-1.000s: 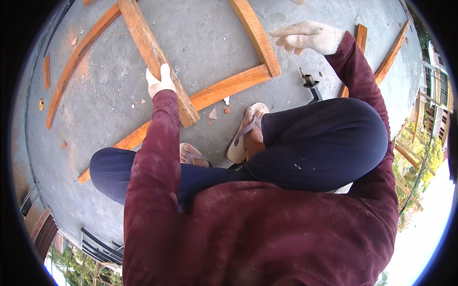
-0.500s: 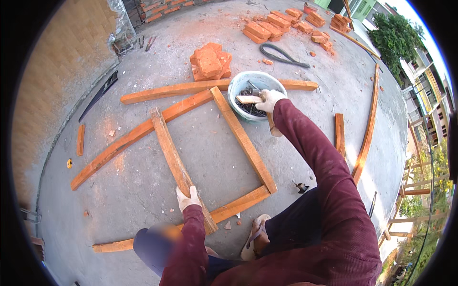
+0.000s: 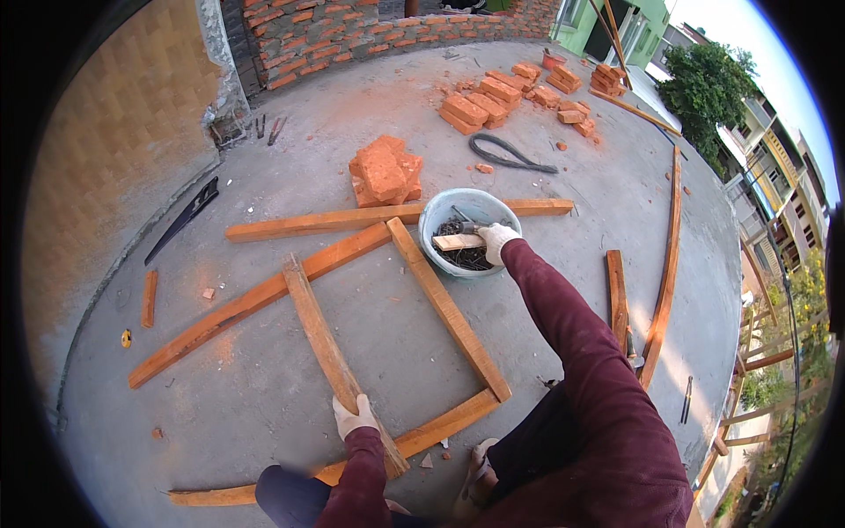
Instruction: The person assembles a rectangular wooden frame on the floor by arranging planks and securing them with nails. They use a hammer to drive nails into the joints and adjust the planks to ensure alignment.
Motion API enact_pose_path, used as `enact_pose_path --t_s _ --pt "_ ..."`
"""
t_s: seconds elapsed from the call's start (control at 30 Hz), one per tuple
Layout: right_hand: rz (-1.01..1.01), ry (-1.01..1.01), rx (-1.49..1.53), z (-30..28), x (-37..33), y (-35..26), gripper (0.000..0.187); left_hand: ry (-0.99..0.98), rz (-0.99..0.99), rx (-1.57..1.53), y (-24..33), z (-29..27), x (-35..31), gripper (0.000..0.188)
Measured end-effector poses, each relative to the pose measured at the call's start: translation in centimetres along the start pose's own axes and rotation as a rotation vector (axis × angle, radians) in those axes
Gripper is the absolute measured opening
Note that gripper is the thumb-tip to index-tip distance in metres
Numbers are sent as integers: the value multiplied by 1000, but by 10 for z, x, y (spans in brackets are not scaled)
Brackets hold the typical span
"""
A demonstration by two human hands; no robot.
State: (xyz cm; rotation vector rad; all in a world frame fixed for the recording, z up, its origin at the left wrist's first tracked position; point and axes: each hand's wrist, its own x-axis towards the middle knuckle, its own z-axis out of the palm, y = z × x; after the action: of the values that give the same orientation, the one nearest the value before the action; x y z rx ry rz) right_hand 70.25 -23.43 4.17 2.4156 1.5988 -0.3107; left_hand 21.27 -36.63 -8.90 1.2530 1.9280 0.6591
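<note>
My gloved right hand is at the right side of a pale round bucket holding a dark tangle that looks like nails or wire. Its fingers are closed at the end of a short flat piece of light wood. Beside them in the bucket is a dark tool handle, partly hidden. My gloved left hand grips the near part of a rough wooden beam. This beam lies across a longer beam at its far end and a front beam at its near end.
Another beam closes the frame's right side. Behind it lies a further beam, beside stacked bricks. A handsaw and tape measure are at left. Loose beams lie right; a wire coil is farther back.
The view has tilted up, so everything sits lower and more brick wall shows. A wooden piece under my right hand no longer shows. My left hand keeps its grip on the beam.
</note>
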Motion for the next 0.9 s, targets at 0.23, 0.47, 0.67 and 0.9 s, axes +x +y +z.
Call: enact_pose_path --t_s 0.23,0.47,0.67,0.9 --pt "-27 -44 -183 -10 -11 -15 29 -15 11 10 -10 0 2 76" --pt "-150 93 49 -18 42 -10 29 -9 29 22 -4 -1 0 73" --pt "-102 -124 -104 -3 24 -33 31 -30 -47 11 6 0 -2 73" --pt "33 29 7 29 20 -58 32 -25 -36 56 2 -1 -1 74"
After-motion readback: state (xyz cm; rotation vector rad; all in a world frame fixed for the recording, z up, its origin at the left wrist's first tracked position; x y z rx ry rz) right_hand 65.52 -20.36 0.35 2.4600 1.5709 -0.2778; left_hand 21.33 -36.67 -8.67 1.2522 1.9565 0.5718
